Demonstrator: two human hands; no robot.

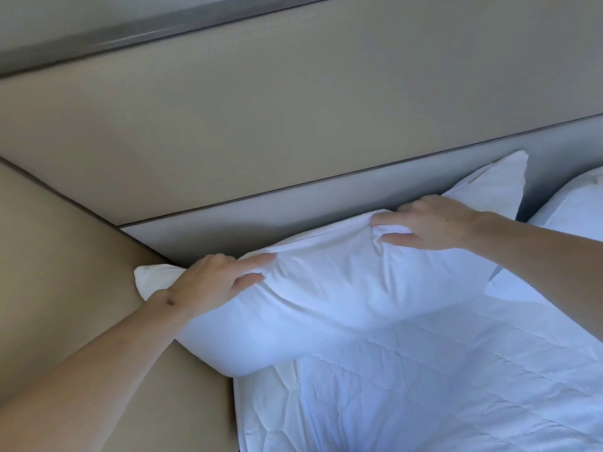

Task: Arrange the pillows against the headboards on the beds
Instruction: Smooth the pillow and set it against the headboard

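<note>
A white pillow leans against the grey headboard at the head of the bed. My left hand grips the pillow's upper edge near its left corner. My right hand pinches the same top edge further right, bunching the fabric. A second white pillow lies at the far right against the headboard, partly cut off by the frame.
A beige padded wall panel rises above the headboard, and another beige panel runs along the bed's left side. The white quilted cover spreads over the lower right.
</note>
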